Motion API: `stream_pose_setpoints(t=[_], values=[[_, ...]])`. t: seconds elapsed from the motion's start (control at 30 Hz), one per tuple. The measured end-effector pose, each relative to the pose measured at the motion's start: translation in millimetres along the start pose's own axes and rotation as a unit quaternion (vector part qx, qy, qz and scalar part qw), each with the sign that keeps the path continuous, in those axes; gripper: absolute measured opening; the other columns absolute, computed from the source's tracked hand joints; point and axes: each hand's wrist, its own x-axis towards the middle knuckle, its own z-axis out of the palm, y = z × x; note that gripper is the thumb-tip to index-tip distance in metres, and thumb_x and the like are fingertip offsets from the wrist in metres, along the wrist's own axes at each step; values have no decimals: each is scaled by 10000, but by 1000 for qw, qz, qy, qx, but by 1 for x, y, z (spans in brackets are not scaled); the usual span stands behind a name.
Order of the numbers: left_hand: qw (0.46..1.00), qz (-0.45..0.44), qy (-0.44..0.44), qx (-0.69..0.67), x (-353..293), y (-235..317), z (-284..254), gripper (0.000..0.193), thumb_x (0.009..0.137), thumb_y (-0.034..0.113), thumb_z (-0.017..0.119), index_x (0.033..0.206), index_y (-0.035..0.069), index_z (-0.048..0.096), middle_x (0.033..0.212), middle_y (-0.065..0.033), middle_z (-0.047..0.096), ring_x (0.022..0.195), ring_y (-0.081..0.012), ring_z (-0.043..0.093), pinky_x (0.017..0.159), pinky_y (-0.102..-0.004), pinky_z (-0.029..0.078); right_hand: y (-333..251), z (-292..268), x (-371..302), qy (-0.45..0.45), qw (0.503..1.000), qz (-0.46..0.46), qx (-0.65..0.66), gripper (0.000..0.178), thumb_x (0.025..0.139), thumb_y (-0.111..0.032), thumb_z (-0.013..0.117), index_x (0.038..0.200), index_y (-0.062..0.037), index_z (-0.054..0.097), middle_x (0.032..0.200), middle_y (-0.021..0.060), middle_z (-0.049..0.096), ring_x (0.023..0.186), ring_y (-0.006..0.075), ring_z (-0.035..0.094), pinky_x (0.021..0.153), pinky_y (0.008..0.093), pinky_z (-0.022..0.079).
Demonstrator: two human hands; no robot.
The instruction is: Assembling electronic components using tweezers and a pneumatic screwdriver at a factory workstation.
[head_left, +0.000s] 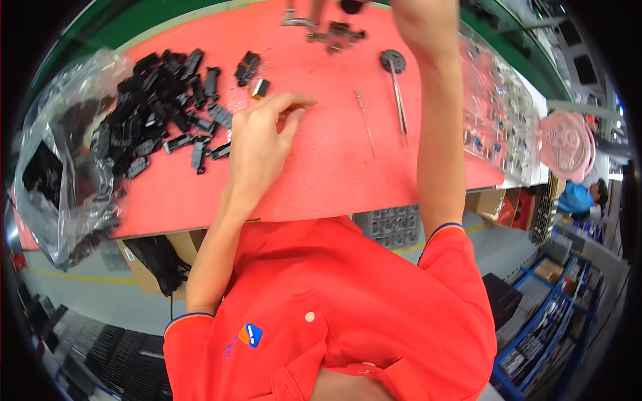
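Note:
My left hand [262, 140] rests over the red mat [321, 180], its index finger and thumb curved and apart with nothing between them. Just beyond it lie a small black, white and yellow block [261, 88] and a small dark assembly with fine wires [247, 68]. My right hand [428, 23] reaches to the far edge of the view, where its fingers are cut off. Left of it a metal clamp-like fixture [336, 37] shows blurred. Tweezers [399, 103] lie against a round black disc [393, 60], and a thin metal pick [365, 123] lies beside them.
Many black plastic parts [160, 100] are heaped at the left, against a clear plastic bag [73, 160]. Clear trays of small components [491, 107] line the right side, near a pink fan [567, 146]. Below the table edge are boxes and blue shelving [545, 321].

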Motion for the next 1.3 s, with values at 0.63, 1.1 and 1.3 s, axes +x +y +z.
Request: stream_pose_setpoints(t=[0.63, 1.1, 1.3], values=[[896, 314, -131, 287, 25, -5, 59, 196, 759, 74, 565, 931, 88, 658, 1084, -34, 623, 1076, -210, 544, 858, -358, 432, 77, -75, -113, -37, 809, 229, -540, 568, 759, -359, 741, 1249, -150, 545, 1045, 207, 581, 999, 368, 593, 869, 433, 487], [875, 320, -157, 328, 34, 1, 59, 224, 775, 104, 544, 992, 72, 586, 1007, -54, 563, 1019, -214, 532, 863, -351, 414, 16, -52, -145, 191, 847, 246, -430, 366, 837, -105, 653, 1171, -10, 537, 788, 116, 679, 726, 223, 688, 663, 320, 527], [882, 303, -126, 338, 25, -12, 57, 242, 770, 91, 542, 1006, 64, 584, 979, -78, 553, 983, -242, 529, 862, -381, 415, 9, -120, -35, 153, 894, 164, -389, 242, 835, -138, 668, 1029, 2, 631, 854, 107, 701, 798, 177, 681, 700, 276, 520]])
